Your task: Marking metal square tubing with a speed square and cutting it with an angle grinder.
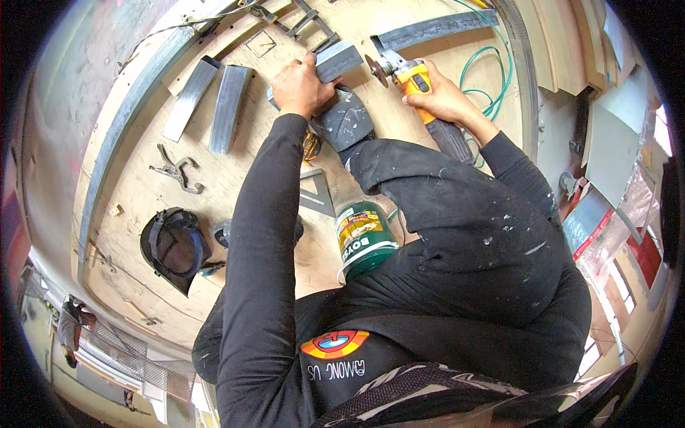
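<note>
My left hand (pixel 300 85) presses down on a grey metal bar (pixel 335 60) that lies on a plywood floor (pixel 143 207). My shoe (pixel 346 121) also stands on that bar. My right hand (pixel 439 96) grips a yellow angle grinder (pixel 410 75). Its disc (pixel 377 70) sits just beside the bar's right end.
Two short metal bars (pixel 210 103) lie to the left, with locking pliers (pixel 175 170) below them. A dark welding mask (pixel 171 246) and a green can (pixel 364 242) rest near my knees. A green hose (pixel 492 78) coils at the right, and a long metal strip (pixel 435 27) lies beyond.
</note>
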A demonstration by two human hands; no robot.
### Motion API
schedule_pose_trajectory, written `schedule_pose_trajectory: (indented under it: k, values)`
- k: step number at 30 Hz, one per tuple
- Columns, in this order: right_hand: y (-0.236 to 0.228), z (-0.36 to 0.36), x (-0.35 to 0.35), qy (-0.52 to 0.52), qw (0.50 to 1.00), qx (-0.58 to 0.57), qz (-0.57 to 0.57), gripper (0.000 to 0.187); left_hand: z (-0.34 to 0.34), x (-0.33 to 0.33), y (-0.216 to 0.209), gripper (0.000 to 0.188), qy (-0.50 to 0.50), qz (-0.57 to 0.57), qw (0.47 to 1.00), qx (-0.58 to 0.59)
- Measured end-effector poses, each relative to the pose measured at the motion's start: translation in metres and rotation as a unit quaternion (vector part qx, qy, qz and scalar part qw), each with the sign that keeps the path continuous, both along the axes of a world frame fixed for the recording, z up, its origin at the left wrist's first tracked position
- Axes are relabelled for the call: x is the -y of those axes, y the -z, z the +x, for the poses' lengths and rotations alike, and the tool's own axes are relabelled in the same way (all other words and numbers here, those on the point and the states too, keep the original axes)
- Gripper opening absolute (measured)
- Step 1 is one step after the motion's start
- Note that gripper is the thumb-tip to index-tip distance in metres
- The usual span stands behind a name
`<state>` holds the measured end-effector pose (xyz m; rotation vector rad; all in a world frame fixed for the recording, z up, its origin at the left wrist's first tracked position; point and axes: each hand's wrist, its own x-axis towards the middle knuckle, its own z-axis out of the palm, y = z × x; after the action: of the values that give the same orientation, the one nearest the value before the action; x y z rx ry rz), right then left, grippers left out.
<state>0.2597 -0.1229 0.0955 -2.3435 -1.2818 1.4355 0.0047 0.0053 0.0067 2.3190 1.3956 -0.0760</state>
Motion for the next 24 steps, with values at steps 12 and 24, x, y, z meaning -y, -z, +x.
schedule_pose_trajectory:
  k: [12, 24]
  values:
    - [0.011, -0.012, -0.027, -0.001, 0.997, -0.002, 0.074, 0.097, -0.003, -0.002, 0.003, 0.071, 0.016, -0.001, 1.000, -0.017]
    - [-0.007, 0.009, 0.021, 0.034, 0.999, -0.021, -0.009, 0.097, -0.011, -0.028, 0.004, 0.071, 0.099, -0.009, 0.986, 0.134]
